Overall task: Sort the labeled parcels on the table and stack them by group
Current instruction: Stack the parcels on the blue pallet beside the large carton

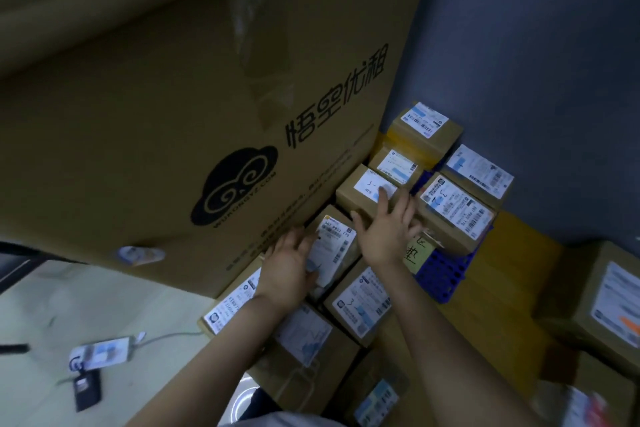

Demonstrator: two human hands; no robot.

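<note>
Several small brown parcels with white labels lie packed together on the wooden table. My left hand lies flat, fingers straight, on the label of one parcel next to the big carton. My right hand reaches further, fingers spread, touching a parcel marked with a handwritten 3. Another parcel marked 3 lies between my forearms. A parcel with handwritten digits sits to the right of my right hand.
A very large printed cardboard carton towers at the left, against the parcels. A blue plastic crate with a yellow note lies under the right parcels. Bigger boxes stand at the right. A phone and a cable lie at the lower left.
</note>
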